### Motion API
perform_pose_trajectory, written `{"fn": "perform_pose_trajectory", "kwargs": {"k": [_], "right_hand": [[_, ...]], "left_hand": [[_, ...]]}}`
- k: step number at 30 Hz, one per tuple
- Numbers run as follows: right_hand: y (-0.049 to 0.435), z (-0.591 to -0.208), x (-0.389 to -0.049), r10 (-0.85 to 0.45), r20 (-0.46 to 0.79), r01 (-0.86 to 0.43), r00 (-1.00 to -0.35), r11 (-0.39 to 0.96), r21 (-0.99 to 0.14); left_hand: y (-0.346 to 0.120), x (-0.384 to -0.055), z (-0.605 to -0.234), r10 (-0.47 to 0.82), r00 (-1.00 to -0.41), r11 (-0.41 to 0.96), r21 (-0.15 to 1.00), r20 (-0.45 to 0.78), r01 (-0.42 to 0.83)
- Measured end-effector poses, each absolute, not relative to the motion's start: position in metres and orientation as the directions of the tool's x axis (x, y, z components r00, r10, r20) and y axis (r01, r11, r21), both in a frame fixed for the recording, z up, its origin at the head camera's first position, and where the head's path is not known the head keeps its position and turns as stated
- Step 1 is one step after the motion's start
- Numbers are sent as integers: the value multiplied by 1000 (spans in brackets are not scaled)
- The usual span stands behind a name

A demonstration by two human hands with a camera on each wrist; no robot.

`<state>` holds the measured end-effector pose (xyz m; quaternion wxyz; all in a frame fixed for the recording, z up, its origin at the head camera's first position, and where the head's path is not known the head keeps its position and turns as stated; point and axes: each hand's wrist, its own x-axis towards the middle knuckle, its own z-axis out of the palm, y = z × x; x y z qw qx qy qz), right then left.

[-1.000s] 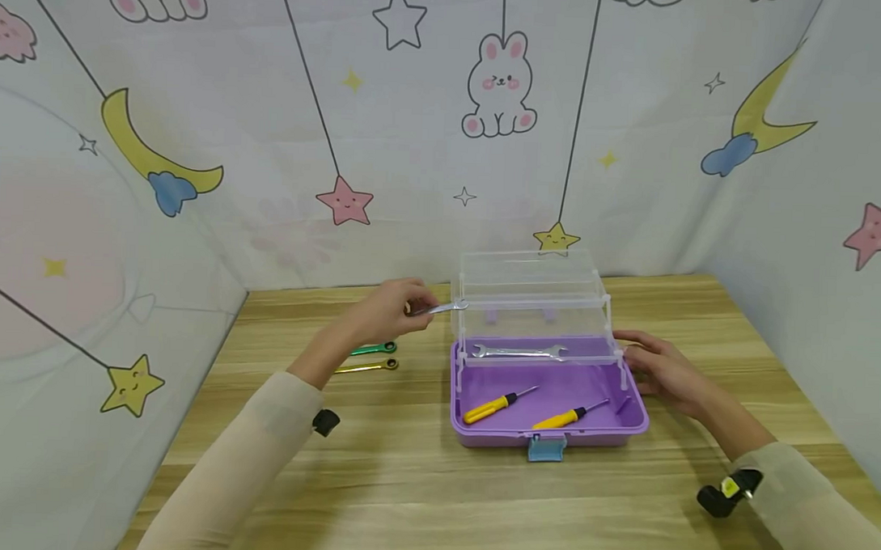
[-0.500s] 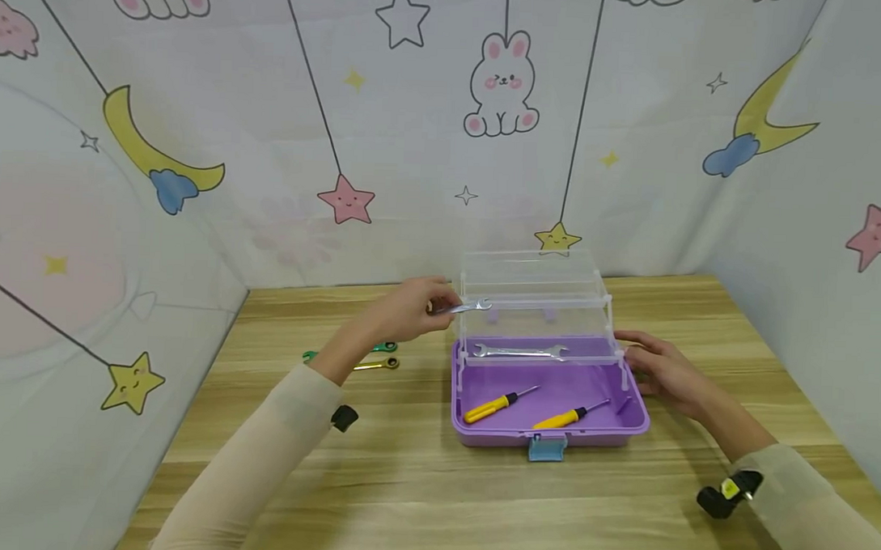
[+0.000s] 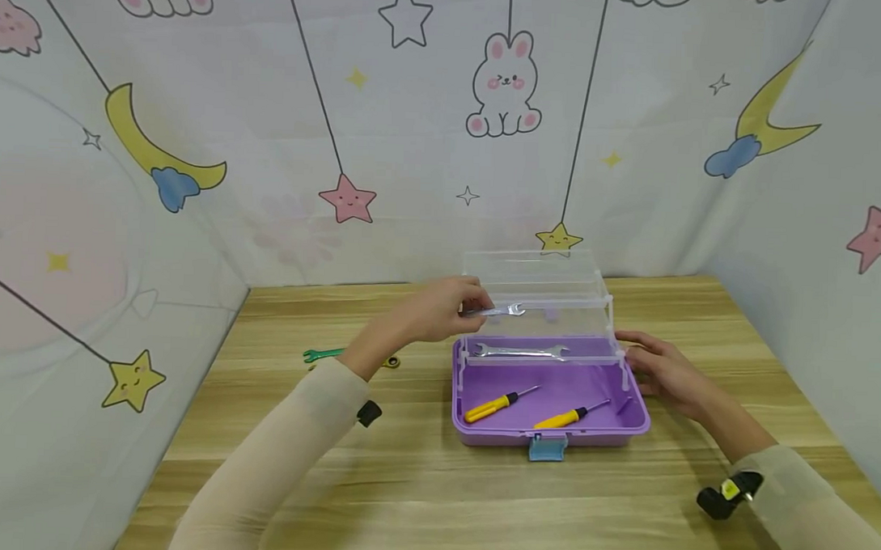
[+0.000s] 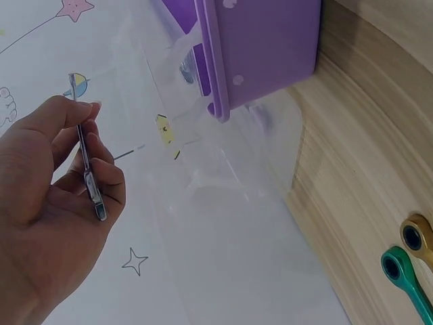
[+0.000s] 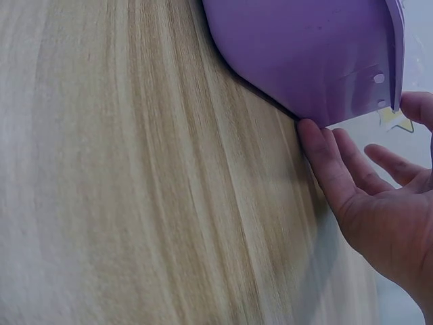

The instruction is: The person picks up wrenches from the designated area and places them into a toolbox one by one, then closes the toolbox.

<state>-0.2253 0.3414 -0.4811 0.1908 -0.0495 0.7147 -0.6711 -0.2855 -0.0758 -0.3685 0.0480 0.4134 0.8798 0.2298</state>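
Observation:
My left hand (image 3: 446,309) pinches a silver wrench (image 3: 510,311) between thumb and fingers, above the left part of the purple toolbox (image 3: 588,439). Its open end points right, in front of the raised clear trays (image 3: 531,282). In the left wrist view the wrench (image 4: 88,166) crosses the palm edge-on. A second silver wrench (image 3: 521,352) lies along the lower clear tray. Two yellow screwdrivers, one at left (image 3: 490,407) and one at right (image 3: 561,419), lie on the toolbox floor. With extended fingers, my right hand (image 3: 666,377) touches the toolbox's right rear corner.
Left of the toolbox, a green wrench (image 3: 323,355) and a gold wrench (image 3: 392,361) lie on the wooden table (image 3: 418,501), partly hidden by my left arm. A blue latch (image 3: 547,449) hangs at the toolbox front. A printed cloth (image 3: 416,145) rises behind the table.
My left hand has moved right with the silver wrench, from beside the toolbox to above its left part. The right hand and the toolbox have stayed in place.

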Motion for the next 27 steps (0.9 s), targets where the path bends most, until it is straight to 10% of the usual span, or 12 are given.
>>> {"fn": "perform_pose_trajectory", "kwargs": {"k": [27], "right_hand": [[343, -483, -225, -327, -201, 193, -923, 58, -979]], "left_hand": [[-27, -282, -394, 808, -581, 470, 490, 95, 734]]}}
